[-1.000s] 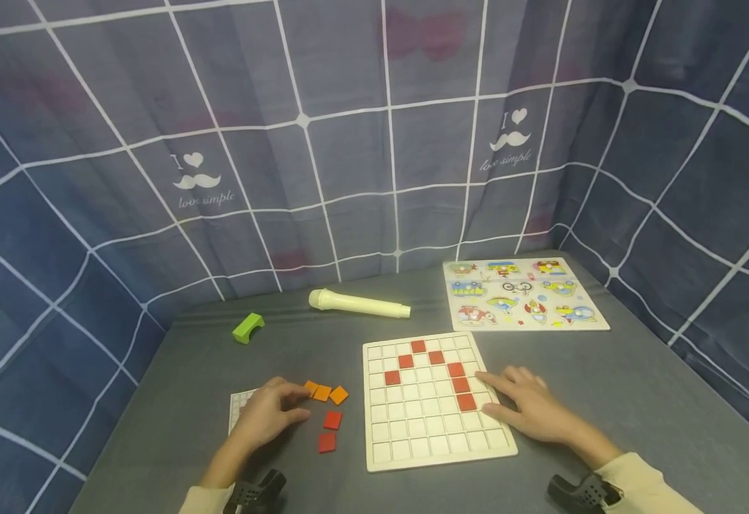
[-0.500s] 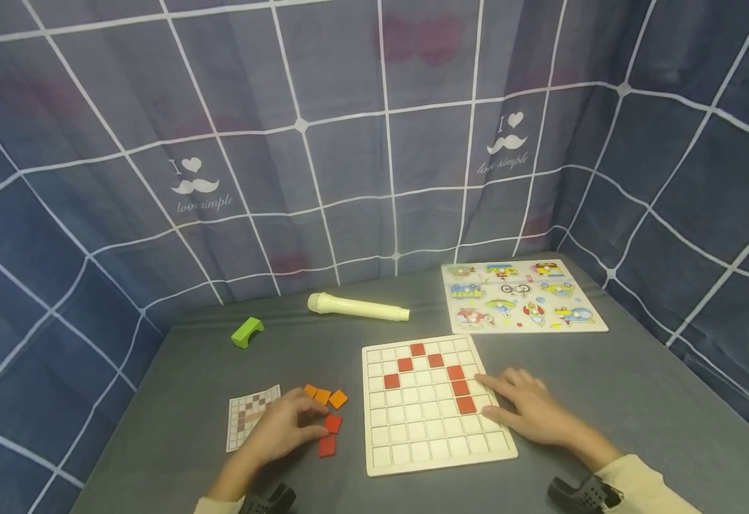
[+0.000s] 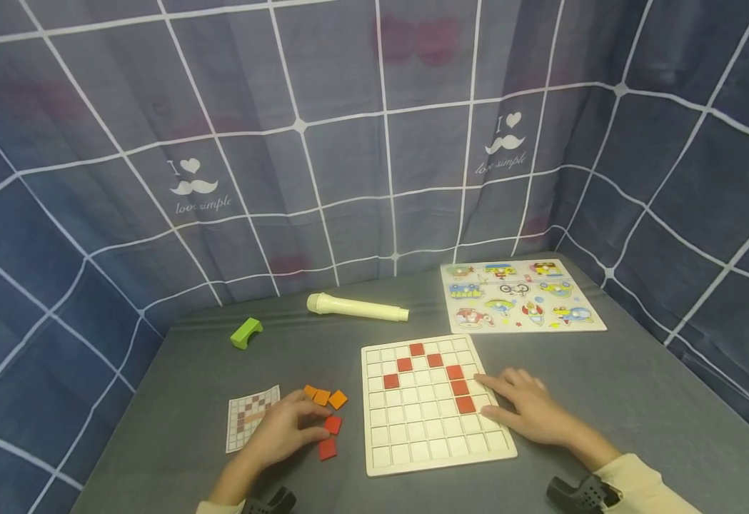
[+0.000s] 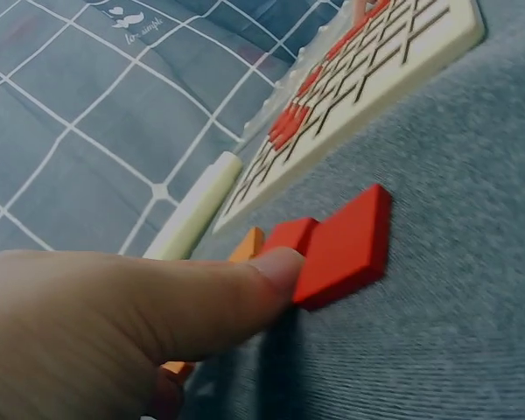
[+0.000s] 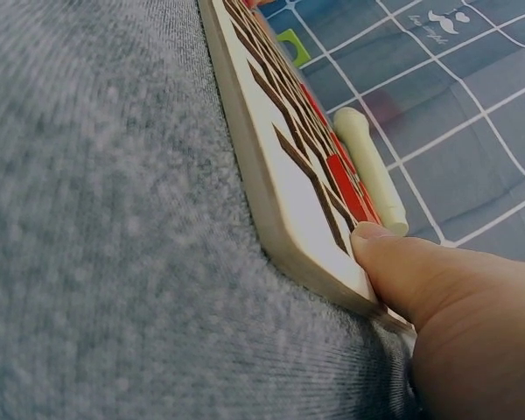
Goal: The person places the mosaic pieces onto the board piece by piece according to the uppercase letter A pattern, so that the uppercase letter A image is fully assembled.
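Note:
My left hand (image 3: 287, 427) is low over the table, its thumb and index fingertips pinching the left side of a red square tile (image 3: 333, 425). A second red tile (image 4: 346, 249) lies right beside the thumb tip. Several orange tiles (image 3: 338, 399) lie just beyond the fingers. My right hand (image 3: 528, 408) rests at the right edge of a cream grid board (image 3: 413, 451), index finger extended and thumb (image 5: 381, 241) laid on the board's border. Red tiles (image 3: 460, 387) sit in some of the board's squares, forming a peaked line with a short column at its right.
A printed grid card (image 3: 239, 428) lies left of the left hand, partly covered by it. Farther back are a green arch block (image 3: 246, 333), a cream toy microphone (image 3: 358, 308) and a vehicle puzzle board (image 3: 522, 296). A checked curtain (image 3: 342, 171) hangs behind the table.
My left hand has moved right and toward me, from beside the orange tiles to the red tile, uncovering more of the card. The lower red tile has turned slightly. The right hand has stayed put.

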The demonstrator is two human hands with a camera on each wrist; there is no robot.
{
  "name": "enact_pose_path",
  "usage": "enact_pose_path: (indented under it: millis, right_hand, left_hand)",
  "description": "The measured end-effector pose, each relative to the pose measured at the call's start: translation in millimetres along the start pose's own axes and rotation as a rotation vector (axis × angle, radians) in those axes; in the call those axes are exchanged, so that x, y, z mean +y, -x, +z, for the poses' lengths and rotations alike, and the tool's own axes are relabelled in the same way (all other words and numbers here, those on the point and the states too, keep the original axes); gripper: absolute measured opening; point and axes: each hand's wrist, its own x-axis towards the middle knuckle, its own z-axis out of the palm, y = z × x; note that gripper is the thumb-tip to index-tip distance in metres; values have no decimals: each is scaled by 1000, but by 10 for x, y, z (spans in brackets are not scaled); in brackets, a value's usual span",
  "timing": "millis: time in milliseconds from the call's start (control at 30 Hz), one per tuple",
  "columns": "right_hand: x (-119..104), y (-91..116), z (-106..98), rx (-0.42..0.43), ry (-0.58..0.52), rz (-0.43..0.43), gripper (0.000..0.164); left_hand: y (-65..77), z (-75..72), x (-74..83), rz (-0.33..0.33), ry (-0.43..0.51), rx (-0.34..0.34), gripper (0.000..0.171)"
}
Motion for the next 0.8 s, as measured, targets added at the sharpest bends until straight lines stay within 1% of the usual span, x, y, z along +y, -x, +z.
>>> enact_pose_path:
  millis: [167, 400, 567, 800]
  right_hand:
    - [3, -5, -1, 6, 3, -6, 49]
    - [10, -6, 1, 0, 7, -2, 49]
    - [14, -3, 1, -13, 1, 10, 49]
    - [24, -3, 17, -9, 9, 7, 49]
  left_hand:
    - [33, 32, -10, 8, -7, 49, 25]
    - [60, 52, -23, 7, -14, 61, 26]
    - [70, 82, -34, 5, -45, 95, 25]
    - [83, 80, -28, 26, -76, 136, 24]
